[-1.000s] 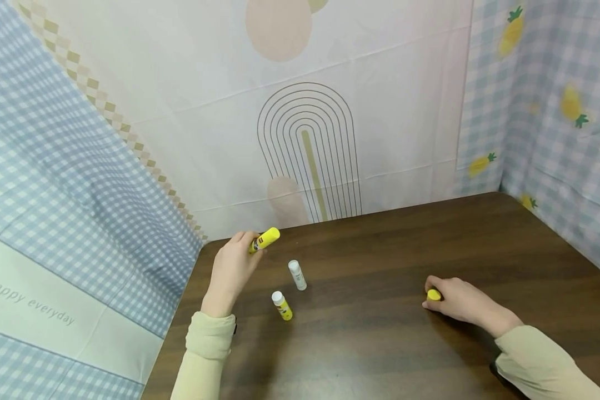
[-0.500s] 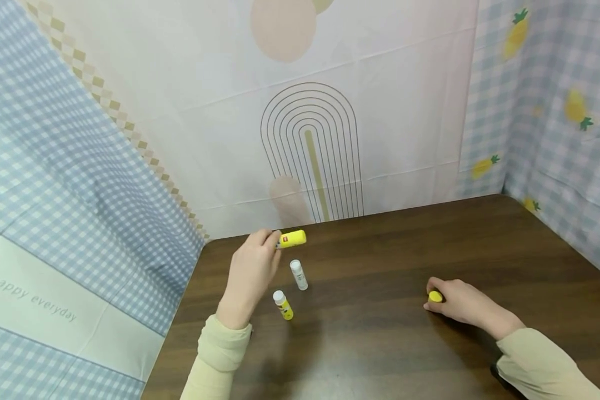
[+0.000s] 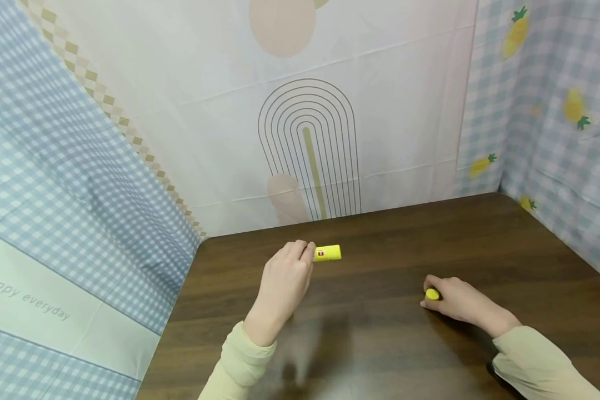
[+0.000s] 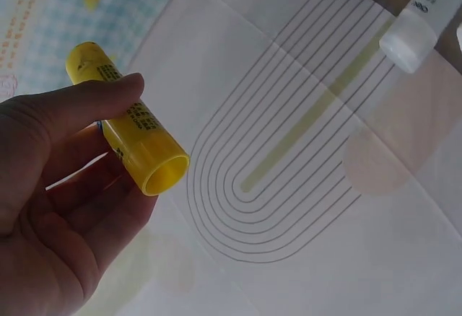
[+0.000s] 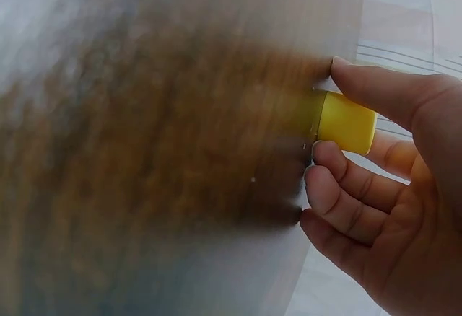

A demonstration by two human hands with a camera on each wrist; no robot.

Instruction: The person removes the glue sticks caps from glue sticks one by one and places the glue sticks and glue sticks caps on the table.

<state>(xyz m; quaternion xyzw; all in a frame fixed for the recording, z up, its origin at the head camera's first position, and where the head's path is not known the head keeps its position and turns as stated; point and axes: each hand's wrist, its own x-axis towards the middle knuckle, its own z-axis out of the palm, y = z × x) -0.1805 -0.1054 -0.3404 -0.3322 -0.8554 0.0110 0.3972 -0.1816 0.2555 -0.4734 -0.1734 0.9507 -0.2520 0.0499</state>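
Note:
My left hand (image 3: 285,283) is raised over the table and pinches a yellow glue stick (image 3: 327,253) between thumb and fingers. In the left wrist view, the glue stick (image 4: 137,125) shows dark print and a hollow round end. My right hand (image 3: 467,303) rests on the table at the right, fingers and thumb curled around a short yellow cap (image 3: 432,295). The right wrist view shows this cap (image 5: 346,123) standing on the tabletop between thumb and fingers. A white glue stick (image 4: 419,31) appears at the upper right of the left wrist view; in the head view my left hand hides it.
The dark wooden table (image 3: 380,328) spreads under both hands. At its back hangs a white printed curtain (image 3: 405,111), with blue checked cloth (image 3: 80,166) along the left and more at the right.
My left hand has moved right and nearer with the yellow glue stick, which has tilted to nearly level. It now covers the two standing glue sticks seen before. My right hand stays put.

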